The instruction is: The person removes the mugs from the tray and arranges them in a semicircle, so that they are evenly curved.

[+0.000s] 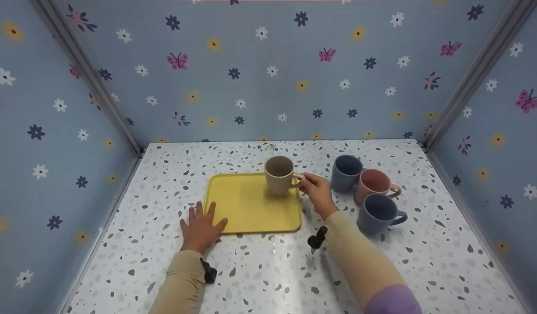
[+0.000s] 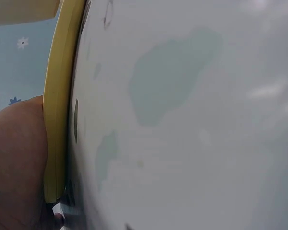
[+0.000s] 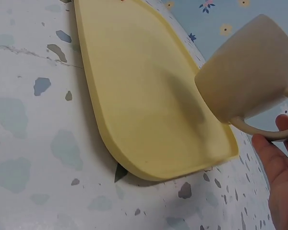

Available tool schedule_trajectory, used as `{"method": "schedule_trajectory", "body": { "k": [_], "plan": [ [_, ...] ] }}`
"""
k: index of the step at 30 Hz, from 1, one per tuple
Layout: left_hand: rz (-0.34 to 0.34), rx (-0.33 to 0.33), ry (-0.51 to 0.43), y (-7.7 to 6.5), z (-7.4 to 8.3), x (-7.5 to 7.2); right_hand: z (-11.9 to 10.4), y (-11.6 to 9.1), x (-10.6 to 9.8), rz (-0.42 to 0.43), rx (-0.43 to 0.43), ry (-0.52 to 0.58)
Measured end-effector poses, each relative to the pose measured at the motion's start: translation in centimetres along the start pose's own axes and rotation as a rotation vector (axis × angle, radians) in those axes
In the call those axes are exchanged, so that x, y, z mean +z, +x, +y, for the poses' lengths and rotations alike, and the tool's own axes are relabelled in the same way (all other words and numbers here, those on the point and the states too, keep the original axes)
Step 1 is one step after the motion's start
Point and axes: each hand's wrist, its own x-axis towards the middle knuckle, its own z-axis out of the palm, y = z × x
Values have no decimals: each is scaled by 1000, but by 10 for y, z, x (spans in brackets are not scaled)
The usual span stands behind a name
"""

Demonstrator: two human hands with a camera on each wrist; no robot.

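A beige mug (image 1: 279,176) is upright over the right part of a yellow tray (image 1: 238,207). My right hand (image 1: 318,194) pinches the mug's handle (image 3: 264,132) from the right side. In the right wrist view the mug's base shows just above the tray, with its shadow cast on the surface below. With fingers spread, my left hand (image 1: 202,229) rests at the tray's front left corner, thumb along the near rim. The left wrist view shows part of that hand (image 2: 17,163) against the tray's yellow edge (image 2: 60,105).
Right of the tray stand a blue mug (image 1: 346,173), a pink mug (image 1: 374,185) and a second blue mug (image 1: 378,213), close together. The speckled white table (image 1: 242,279) is bounded by flower-patterned walls (image 1: 268,87) at the back and both sides.
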Motion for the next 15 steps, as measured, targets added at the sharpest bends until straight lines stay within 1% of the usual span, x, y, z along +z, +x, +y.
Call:
{"method": "schedule_trajectory", "body": {
  "k": [8, 12, 15],
  "plan": [
    [-8, 3, -1, 2, -2, 1, -1, -3, -19, 89, -18, 15],
    [-11, 6, 6, 3, -1, 1, 0, -7, -26, 134, -38, -9],
    [-19, 5, 12, 3, -1, 1, 2, -11, -30, 170, -35, -12]
  ]
}}
